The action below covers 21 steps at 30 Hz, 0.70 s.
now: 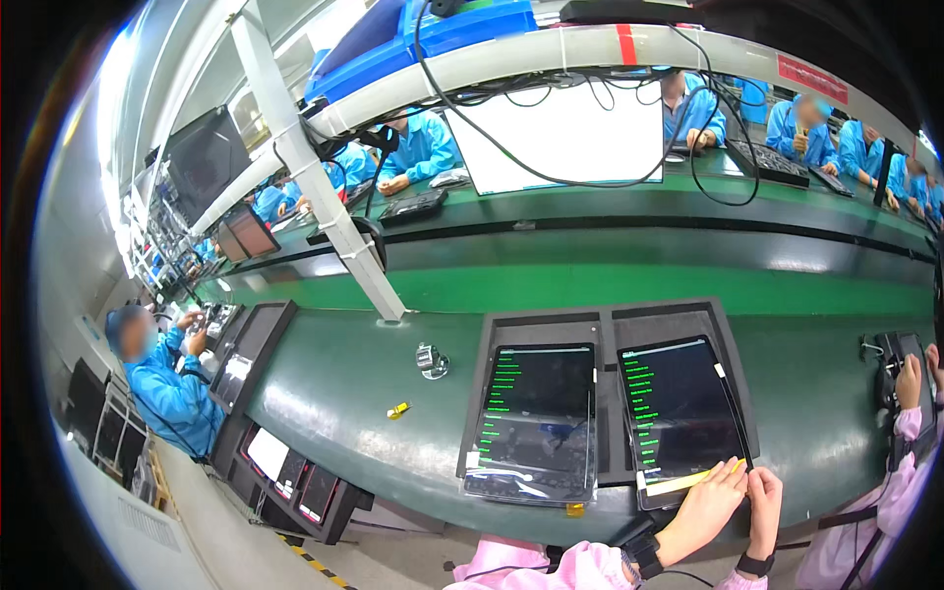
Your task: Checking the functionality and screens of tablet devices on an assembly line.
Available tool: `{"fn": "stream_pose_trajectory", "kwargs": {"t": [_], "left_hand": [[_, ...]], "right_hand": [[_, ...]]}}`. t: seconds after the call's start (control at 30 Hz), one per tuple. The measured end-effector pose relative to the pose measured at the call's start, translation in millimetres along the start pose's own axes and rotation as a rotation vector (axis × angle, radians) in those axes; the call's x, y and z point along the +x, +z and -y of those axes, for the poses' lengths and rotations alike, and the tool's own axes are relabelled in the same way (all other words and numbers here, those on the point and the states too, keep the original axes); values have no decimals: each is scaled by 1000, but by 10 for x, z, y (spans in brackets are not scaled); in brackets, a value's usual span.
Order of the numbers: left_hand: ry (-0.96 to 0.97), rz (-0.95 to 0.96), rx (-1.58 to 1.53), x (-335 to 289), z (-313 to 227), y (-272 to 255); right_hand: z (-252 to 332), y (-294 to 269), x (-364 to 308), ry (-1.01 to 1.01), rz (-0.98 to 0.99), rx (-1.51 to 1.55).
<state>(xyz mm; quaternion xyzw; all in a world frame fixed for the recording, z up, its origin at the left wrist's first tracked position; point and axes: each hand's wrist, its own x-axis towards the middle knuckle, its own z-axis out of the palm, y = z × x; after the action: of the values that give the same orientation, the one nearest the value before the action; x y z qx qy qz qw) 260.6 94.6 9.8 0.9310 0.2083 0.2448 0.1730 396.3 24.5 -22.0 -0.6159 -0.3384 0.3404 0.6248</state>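
Observation:
My left hand (703,503) lies over the lower edge of the right-hand tablet (678,403), its fingers stretched along a yellow strip (678,482) there. The tablet's dark screen shows lines of green text. Beside its lower right corner is my right hand (764,501), fingers bent and pressed together; whatever they may hold is hidden. A second tablet (536,418) with similar green lines and a glossy clear film lies to the left, a small amber tab (575,510) at its lower edge. Both tablets rest on a dark grey two-part tray (605,339).
On the green bench (334,364) left of the tray are a small metal tally counter (430,361) and a yellow piece (397,410). A white post (324,197) rises behind. One co-worker (167,383) sits at left; another's hands (914,379) are at far right.

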Motion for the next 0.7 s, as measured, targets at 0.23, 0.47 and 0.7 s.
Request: {"fn": "stream_pose_trajectory", "kwargs": {"t": [0.23, 0.47, 0.7], "left_hand": [[-79, -121, -20, 8, -90, 12], [-81, -155, -39, 12, -117, -6], [-54, -189, 27, -2, -83, 101]], "right_hand": [[-8, -93, -3, 106, 100, 257], [13, -199, 27, 178, 235, 320], [-31, -158, 24, 35, 121, 90]]}}
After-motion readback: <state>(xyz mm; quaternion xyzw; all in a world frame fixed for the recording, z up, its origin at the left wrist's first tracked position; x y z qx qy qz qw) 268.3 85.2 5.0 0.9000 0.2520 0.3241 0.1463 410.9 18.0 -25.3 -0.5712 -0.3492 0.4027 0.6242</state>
